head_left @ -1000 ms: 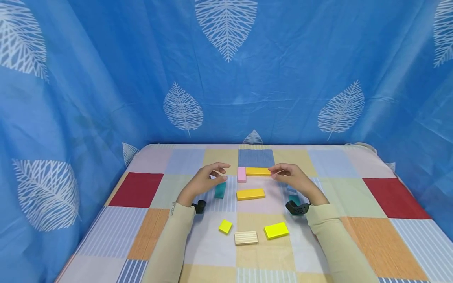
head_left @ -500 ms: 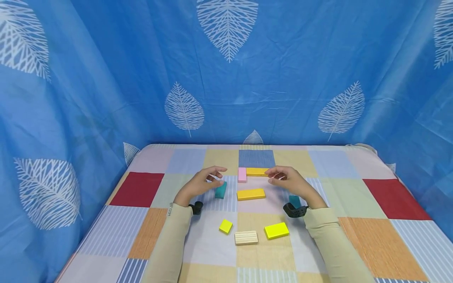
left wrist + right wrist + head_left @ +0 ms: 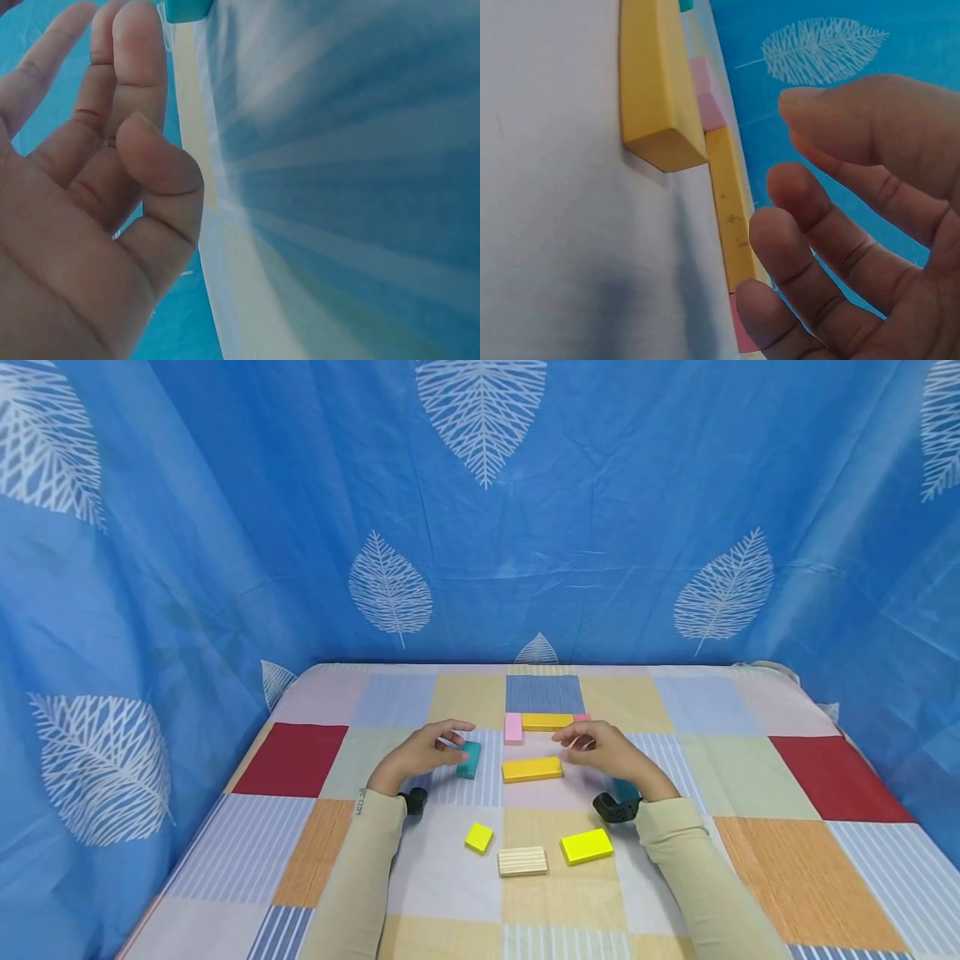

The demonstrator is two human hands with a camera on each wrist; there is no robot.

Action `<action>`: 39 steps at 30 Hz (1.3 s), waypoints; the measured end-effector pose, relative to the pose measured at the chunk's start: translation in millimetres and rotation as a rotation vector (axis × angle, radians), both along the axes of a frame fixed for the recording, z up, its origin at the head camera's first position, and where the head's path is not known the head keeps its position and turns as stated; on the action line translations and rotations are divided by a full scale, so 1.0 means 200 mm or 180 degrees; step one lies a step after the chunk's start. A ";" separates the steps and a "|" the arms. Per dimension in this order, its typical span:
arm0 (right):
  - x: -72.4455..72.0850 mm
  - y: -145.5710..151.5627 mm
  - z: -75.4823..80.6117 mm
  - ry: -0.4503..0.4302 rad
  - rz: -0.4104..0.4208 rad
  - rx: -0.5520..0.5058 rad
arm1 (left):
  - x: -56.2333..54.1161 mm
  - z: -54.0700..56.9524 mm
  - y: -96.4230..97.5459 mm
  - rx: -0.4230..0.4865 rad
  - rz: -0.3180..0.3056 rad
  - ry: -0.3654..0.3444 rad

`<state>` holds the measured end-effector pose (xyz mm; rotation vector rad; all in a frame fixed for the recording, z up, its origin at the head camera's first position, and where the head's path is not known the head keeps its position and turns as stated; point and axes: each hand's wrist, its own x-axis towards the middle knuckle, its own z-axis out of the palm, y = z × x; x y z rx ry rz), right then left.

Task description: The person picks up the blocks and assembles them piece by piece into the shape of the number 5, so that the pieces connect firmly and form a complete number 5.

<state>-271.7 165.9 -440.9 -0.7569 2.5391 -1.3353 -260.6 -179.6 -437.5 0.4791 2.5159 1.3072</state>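
My left hand (image 3: 420,755) hovers, fingers loosely bent and holding nothing, its thumb overlapping a teal block (image 3: 470,762) in the head view. On the other side my right hand (image 3: 609,752) is also relaxed, fingertips apart with nothing between them. It is nearest to a row at the back: a pink block (image 3: 513,729), an orange-yellow block (image 3: 546,722) and a second pink block (image 3: 582,717), partly covered by that hand. Nearer to me lies another orange-yellow block (image 3: 532,770), large in the right wrist view. The left wrist view shows mostly the palm and bent thumb.
Closer to the front lie a small bright yellow block (image 3: 478,837), a ridged pale wooden block (image 3: 522,862) and a longer bright yellow block (image 3: 587,847). A second teal block (image 3: 626,790) is partly hidden by the right wrist. A blue curtain (image 3: 480,568) hangs behind the patchwork-covered table (image 3: 750,777).
My right hand has drawn left and slightly toward me from the back row, uncovering the second pink block. My left hand has shifted slightly left and lower. The blocks look unmoved.
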 end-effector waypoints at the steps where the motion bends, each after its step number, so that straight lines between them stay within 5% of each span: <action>1: 0.00 0.00 0.00 -0.0025 0.0000 0.0007 | 0.00 0.00 0.00 -0.0008 0.0007 -0.0015; 14: -0.01 0.01 -0.04 -0.0322 0.0145 0.0243 | 0.00 -0.01 -0.05 -0.0182 0.0174 -0.0234; 23: 0.00 -0.01 -0.04 -0.0298 0.0096 0.0375 | 0.02 0.00 -0.03 -0.0530 0.0306 -0.0358; 39: 0.00 -0.02 -0.06 -0.0198 -0.0025 0.0513 | 0.01 -0.01 -0.01 -0.0709 0.0341 -0.0294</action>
